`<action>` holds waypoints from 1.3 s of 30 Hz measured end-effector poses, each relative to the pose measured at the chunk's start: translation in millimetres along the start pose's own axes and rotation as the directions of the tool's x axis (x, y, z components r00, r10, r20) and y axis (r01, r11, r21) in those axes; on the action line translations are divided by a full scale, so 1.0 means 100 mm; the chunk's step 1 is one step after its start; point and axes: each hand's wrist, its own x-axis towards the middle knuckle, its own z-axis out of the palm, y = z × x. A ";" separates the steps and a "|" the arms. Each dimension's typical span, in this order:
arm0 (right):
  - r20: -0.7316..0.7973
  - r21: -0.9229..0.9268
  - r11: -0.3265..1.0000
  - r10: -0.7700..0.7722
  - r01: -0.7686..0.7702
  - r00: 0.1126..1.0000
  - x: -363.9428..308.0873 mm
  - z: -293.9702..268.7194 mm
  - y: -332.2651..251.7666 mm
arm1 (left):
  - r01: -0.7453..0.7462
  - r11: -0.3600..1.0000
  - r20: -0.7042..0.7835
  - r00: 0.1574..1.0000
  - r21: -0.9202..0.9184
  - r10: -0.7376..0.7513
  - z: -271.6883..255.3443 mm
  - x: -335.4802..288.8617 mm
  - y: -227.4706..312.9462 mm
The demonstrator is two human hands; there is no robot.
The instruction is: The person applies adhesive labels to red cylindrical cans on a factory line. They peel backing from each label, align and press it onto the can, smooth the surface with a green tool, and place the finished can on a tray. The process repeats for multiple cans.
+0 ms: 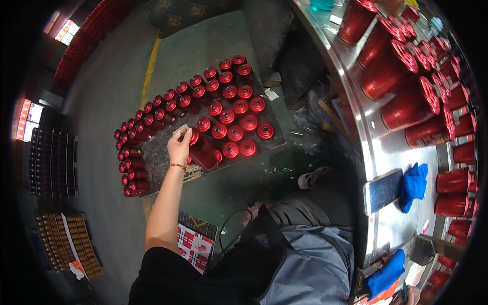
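My left hand [179,146] reaches out over a low dark platform [165,138], its fingers closed at the top of a red canister [203,155]. That canister leans, its body slanting away from my fingers. Around it, several rows of like red canisters [240,106] stand upright, each with a shiny stepped top and a small knob in the middle. At the bottom right edge, beside the metal bench, a partly cut-off hand [413,295] shows, apparently my right hand, near a thin dark green object. Its fingers are too hidden to read.
On the metal bench [378,127] at right are more red canisters [389,71], a phone [384,191] and blue cloths [414,185]. A patterned box [194,249] lies near my left elbow. Stacked gold-brown items [68,244] stand at far left. A yellow line [150,68] crosses the floor.
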 end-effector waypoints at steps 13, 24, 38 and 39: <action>0.115 -0.094 0.995 0.055 -0.044 0.992 0.51 0.22 -0.13 | -0.313 0.923 -0.170 0.920 0.223 0.353 0.17 1.88 -0.74; 0.225 -0.232 0.935 0.318 -0.267 0.921 -0.03 0.14 -0.22 | -0.131 0.813 -0.212 0.931 0.567 0.298 0.76 2.32 -2.00; -0.134 0.299 0.326 0.945 -0.897 0.299 -1.26 -0.77 0.29 | -0.049 0.247 0.086 0.986 0.968 -0.140 0.57 2.57 -3.15; -0.203 0.326 0.306 0.947 -0.894 0.250 -1.19 -1.06 0.25 | 0.035 0.418 0.022 0.991 0.908 -0.131 0.62 2.28 -3.06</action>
